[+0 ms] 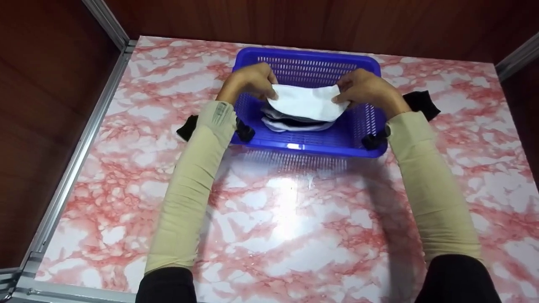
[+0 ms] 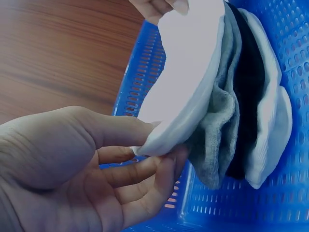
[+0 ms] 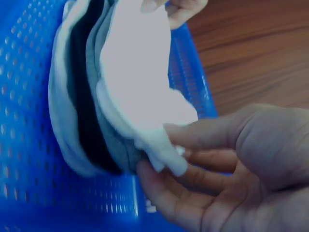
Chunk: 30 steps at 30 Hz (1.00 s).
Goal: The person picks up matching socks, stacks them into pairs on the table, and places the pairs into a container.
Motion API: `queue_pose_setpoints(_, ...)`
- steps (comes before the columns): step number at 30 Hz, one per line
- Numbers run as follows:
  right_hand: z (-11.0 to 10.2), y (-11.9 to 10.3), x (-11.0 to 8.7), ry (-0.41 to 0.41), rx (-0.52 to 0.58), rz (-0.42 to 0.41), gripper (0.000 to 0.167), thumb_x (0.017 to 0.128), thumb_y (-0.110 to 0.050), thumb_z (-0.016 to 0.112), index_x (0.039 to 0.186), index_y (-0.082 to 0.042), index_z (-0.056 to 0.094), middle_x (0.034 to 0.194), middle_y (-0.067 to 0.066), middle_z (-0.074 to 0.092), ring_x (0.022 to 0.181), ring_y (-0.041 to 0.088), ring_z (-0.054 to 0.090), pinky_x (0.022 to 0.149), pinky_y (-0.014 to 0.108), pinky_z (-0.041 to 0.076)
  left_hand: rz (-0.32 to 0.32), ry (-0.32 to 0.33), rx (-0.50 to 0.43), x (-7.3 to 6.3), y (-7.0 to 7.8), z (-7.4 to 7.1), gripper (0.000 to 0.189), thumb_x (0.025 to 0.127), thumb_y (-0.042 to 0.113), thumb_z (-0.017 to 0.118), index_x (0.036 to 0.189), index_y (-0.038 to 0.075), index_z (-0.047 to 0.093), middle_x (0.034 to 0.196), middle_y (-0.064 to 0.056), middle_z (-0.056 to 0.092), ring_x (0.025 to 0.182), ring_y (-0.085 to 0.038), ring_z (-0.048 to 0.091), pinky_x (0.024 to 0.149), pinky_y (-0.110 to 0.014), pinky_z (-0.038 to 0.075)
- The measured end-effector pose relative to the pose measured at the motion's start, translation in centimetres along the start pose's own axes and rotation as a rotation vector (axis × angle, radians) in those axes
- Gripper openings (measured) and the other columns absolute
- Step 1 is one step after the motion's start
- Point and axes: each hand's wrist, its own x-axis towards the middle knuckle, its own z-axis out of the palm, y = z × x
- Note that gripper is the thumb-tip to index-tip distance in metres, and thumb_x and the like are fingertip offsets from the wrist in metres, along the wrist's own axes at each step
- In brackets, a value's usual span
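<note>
Between my two hands stretches a white sock [image 1: 307, 101], held over the inside of a blue plastic basket [image 1: 294, 152]. My left hand [image 1: 254, 80] pinches one end between thumb and fingers. At the opposite end, my right hand [image 1: 364, 89] pinches the sock the same way. Just under it lies a stack in the basket: a grey sock [image 2: 215, 140], a black sock [image 2: 247, 96] and a white one [image 2: 270, 121] at the bottom. The right wrist view shows the stack's grey layer [image 3: 96, 72] close against the held white sock.
A black cloth piece [image 1: 187, 128] lies on the red-and-white marbled table [image 1: 286, 252] left of the basket. Another black cloth piece [image 1: 422, 104] lies to the right. A brown wood panel [image 1: 294, 21] rises behind, and a metal rail [image 1: 84, 155] runs along the left edge.
</note>
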Motion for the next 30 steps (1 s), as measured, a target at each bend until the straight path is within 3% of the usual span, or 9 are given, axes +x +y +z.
queue_pose_setpoints(5,0.2,0.1,0.5,-0.007,0.019,0.013,0.034,0.093,-0.016,0.077,0.118,0.004,0.066,0.082,-0.008,0.065,0.07,0.003,0.065,0.064,0.019,0.059,-0.001,-0.043,0.029,0.9,0.2,-0.2,0.04,0.095,0.005,0.071,0.133,-0.007,0.066,0.071,0.012,0.062,0.062,0.001,0.056,0.06,-0.012,0.049)
queue_pose_setpoints(9,0.5,0.2,1.1,-0.003,0.004,0.002,0.025,0.093,-0.017,0.078,0.106,0.001,0.066,0.079,-0.008,0.062,0.068,0.003,0.064,0.063,0.021,0.059,0.014,-0.042,0.059,1.3,0.2,-0.6,0.04,0.096,0.007,0.071,0.134,-0.005,0.067,0.07,0.013,0.061,0.058,0.002,0.053,0.057,-0.012,0.046)
queue_pose_setpoints(14,0.9,0.4,1.6,-0.003,0.002,0.0,0.025,0.091,-0.021,0.081,0.088,-0.007,0.061,0.074,-0.009,0.054,0.068,0.005,0.059,0.065,0.023,0.061,0.026,-0.042,0.099,1.7,-0.1,-0.7,0.04,0.096,0.009,0.073,0.134,-0.001,0.068,0.091,0.006,0.065,0.063,0.002,0.053,0.059,-0.011,0.046)
queue_pose_setpoints(17,1.1,0.5,1.7,-0.004,-0.017,-0.003,0.028,0.09,-0.025,0.083,0.085,-0.01,0.059,0.073,-0.009,0.052,0.069,0.006,0.058,0.065,0.023,0.06,0.025,-0.036,0.123,1.9,-0.4,-0.7,0.041,0.096,0.012,0.074,0.135,0.001,0.068,0.102,0.003,0.065,0.07,0.001,0.056,0.063,-0.011,0.048)
queue_pose_setpoints(25,1.3,0.6,1.7,-0.013,-0.111,-0.023,0.027,0.089,-0.022,0.081,0.088,-0.009,0.057,0.077,-0.006,0.051,0.068,0.008,0.054,0.061,0.022,0.055,0.025,-0.068,0.121,2.5,-1.0,-0.4,0.043,0.095,0.018,0.078,0.133,0.003,0.066,0.101,0.005,0.063,0.081,-0.003,0.059,0.077,-0.017,0.054)
queue_pose_setpoints(30,1.4,0.7,1.8,-0.003,-0.197,-0.033,0.031,0.087,-0.025,0.081,0.101,-0.004,0.063,0.086,-0.001,0.056,0.077,0.013,0.054,0.064,0.023,0.049,-0.008,-0.114,0.165,2.9,-1.1,0.0,0.033,0.093,0.024,0.081,0.117,0.009,0.064,0.083,0.01,0.06,0.073,-0.003,0.056,0.071,-0.018,0.05)
